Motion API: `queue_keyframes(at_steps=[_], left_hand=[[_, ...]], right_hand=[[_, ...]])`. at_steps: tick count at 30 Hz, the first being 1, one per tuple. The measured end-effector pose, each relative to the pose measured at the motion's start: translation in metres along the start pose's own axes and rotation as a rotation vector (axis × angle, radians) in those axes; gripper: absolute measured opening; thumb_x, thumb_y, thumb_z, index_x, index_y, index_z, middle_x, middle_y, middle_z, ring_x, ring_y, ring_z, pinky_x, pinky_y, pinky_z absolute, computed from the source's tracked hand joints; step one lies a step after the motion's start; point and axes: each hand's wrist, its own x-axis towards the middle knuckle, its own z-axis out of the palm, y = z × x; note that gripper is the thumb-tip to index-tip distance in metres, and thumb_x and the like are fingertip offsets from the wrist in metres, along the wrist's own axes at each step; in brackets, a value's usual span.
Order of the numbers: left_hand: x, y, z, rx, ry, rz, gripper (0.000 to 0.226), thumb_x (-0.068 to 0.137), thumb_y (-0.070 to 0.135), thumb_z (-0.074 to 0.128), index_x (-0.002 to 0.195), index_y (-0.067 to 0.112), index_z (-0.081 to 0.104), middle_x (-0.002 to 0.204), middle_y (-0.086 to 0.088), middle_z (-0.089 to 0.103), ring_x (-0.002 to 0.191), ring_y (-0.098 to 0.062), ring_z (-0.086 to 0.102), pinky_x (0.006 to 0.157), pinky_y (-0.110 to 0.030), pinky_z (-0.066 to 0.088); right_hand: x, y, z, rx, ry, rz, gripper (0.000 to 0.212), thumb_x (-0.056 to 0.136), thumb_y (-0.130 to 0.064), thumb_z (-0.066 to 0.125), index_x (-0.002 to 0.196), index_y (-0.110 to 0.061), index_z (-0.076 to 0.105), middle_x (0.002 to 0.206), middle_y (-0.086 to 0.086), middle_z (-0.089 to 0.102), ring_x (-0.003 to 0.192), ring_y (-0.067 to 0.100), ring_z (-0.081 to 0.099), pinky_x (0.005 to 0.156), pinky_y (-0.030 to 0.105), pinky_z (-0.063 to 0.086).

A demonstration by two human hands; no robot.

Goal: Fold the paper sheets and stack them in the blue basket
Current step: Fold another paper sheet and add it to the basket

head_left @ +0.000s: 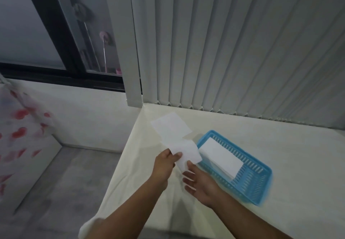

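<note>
A white paper sheet (187,153) is held in the air above the table's left part, just left of the blue basket (261,184). My left hand (165,164) pinches its near left edge with thumb on top. Under the sheet's near end my right hand (197,181) has the palm up, thumb against the paper. Several folded white sheets (220,157) lie stacked inside the basket. Another flat white sheet (170,127) lies on the table beyond the held one.
The table wears a cream cloth (280,145) whose left edge drops to a grey floor (56,192). Vertical blinds (242,52) hang along the table's far edge. A red-spotted white bag (20,126) hangs at the left.
</note>
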Motion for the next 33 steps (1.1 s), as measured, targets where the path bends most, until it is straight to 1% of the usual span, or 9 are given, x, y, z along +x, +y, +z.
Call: queue_keyframes(at_steps=[3, 7, 14, 16, 19, 22, 28, 31, 33], left_hand=[[-0.001, 0.001, 0.015, -0.076, -0.037, -0.026, 0.025, 0.087, 0.021, 0.063, 0.111, 0.019, 0.068, 0.11, 0.003, 0.073, 0.106, -0.021, 0.066, 0.098, -0.037, 0.049], [0.004, 0.007, 0.035, -0.132, -0.052, -0.084, 0.019, 0.091, 0.026, 0.06, 0.105, 0.018, 0.069, 0.103, 0.001, 0.074, 0.096, -0.017, 0.067, 0.083, -0.029, 0.05], [0.036, 0.026, 0.071, -0.031, 0.006, -0.075, 0.02, 0.092, 0.028, 0.059, 0.077, 0.015, 0.059, 0.077, -0.002, 0.059, 0.074, -0.013, 0.055, 0.071, -0.025, 0.043], [0.046, 0.03, 0.079, 0.061, 0.006, -0.059, 0.021, 0.092, 0.029, 0.058, 0.077, 0.014, 0.059, 0.076, -0.003, 0.057, 0.07, -0.013, 0.052, 0.072, -0.026, 0.042], [0.061, 0.032, 0.085, 0.204, 0.032, -0.069, 0.019, 0.093, 0.027, 0.056, 0.095, 0.011, 0.066, 0.099, -0.007, 0.065, 0.085, -0.018, 0.056, 0.09, -0.032, 0.044], [0.072, 0.027, 0.086, 0.386, 0.07, -0.018, 0.029, 0.094, 0.021, 0.05, 0.112, 0.007, 0.068, 0.122, -0.009, 0.064, 0.103, -0.023, 0.056, 0.094, -0.031, 0.041], [0.096, 0.002, 0.084, 0.813, -0.059, 0.018, 0.033, 0.095, 0.029, 0.042, 0.113, 0.024, 0.069, 0.129, 0.0, 0.063, 0.123, -0.022, 0.054, 0.105, -0.029, 0.035], [0.11, -0.004, 0.084, 1.114, -0.12, 0.106, 0.039, 0.098, 0.019, 0.033, 0.122, 0.028, 0.062, 0.136, 0.001, 0.057, 0.127, -0.019, 0.048, 0.108, -0.032, 0.031], [0.117, -0.003, 0.086, 1.178, -0.144, 0.129, 0.042, 0.099, 0.016, 0.03, 0.131, 0.029, 0.055, 0.139, 0.003, 0.053, 0.13, -0.017, 0.044, 0.109, -0.033, 0.031]], right_hand=[[-0.001, -0.014, -0.013, 0.139, 0.033, -0.079, 0.005, 0.088, -0.019, 0.065, 0.092, -0.016, 0.064, 0.086, 0.005, 0.066, 0.079, 0.017, 0.061, 0.07, 0.029, 0.048], [-0.005, -0.033, -0.036, -0.035, 0.172, -0.21, 0.022, 0.086, -0.014, 0.066, 0.069, -0.012, 0.054, 0.062, 0.004, 0.057, 0.059, 0.015, 0.052, 0.062, 0.028, 0.045], [-0.007, -0.054, -0.084, -0.139, 0.391, -0.347, 0.017, 0.084, -0.013, 0.068, 0.07, -0.01, 0.059, 0.067, 0.006, 0.06, 0.062, 0.015, 0.052, 0.058, 0.027, 0.042], [-0.006, -0.057, -0.097, -0.153, 0.437, -0.36, 0.014, 0.085, -0.013, 0.067, 0.072, -0.009, 0.061, 0.067, 0.005, 0.062, 0.061, 0.015, 0.052, 0.057, 0.028, 0.041], [0.0, -0.059, -0.116, -0.218, 0.5, -0.37, 0.015, 0.085, -0.012, 0.067, 0.07, -0.007, 0.063, 0.069, 0.007, 0.064, 0.061, 0.017, 0.053, 0.06, 0.029, 0.042], [0.01, -0.054, -0.134, -0.33, 0.541, -0.367, 0.025, 0.084, -0.012, 0.068, 0.061, -0.007, 0.061, 0.064, 0.009, 0.061, 0.058, 0.019, 0.053, 0.06, 0.029, 0.041], [0.022, -0.038, -0.153, -0.411, 0.579, -0.299, 0.03, 0.083, -0.011, 0.067, 0.054, -0.012, 0.058, 0.056, 0.003, 0.058, 0.058, 0.018, 0.053, 0.065, 0.031, 0.041], [0.023, -0.037, -0.156, -0.41, 0.585, -0.281, 0.03, 0.082, -0.011, 0.068, 0.054, -0.012, 0.058, 0.056, 0.004, 0.057, 0.058, 0.019, 0.052, 0.065, 0.031, 0.041], [0.023, -0.038, -0.156, -0.39, 0.6, -0.272, 0.025, 0.082, -0.011, 0.068, 0.058, -0.01, 0.061, 0.058, 0.005, 0.058, 0.058, 0.019, 0.052, 0.065, 0.032, 0.042]])
